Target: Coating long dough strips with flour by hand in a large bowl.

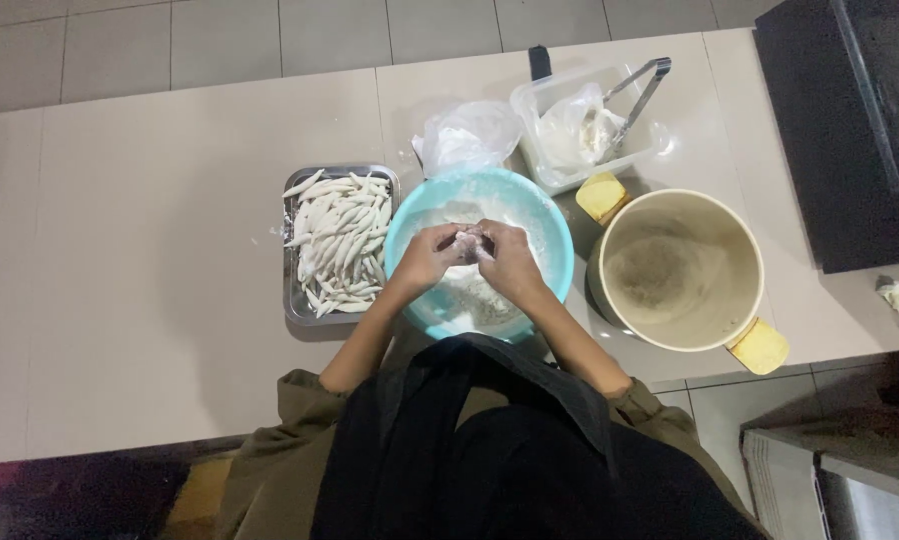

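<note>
Dough piece: over turquoise bowl, pinched between both hands.
Left hand: grip clamped on left end.
Right hand: grip clamped on right end.
Long axis: cannot tell.
Tray of shaped pieces: just left, nearer left hand.

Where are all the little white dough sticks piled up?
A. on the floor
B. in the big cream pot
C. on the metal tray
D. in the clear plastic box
C: the white dough sticks lie heaped on the metal tray, just left of the blue bowl.
</note>
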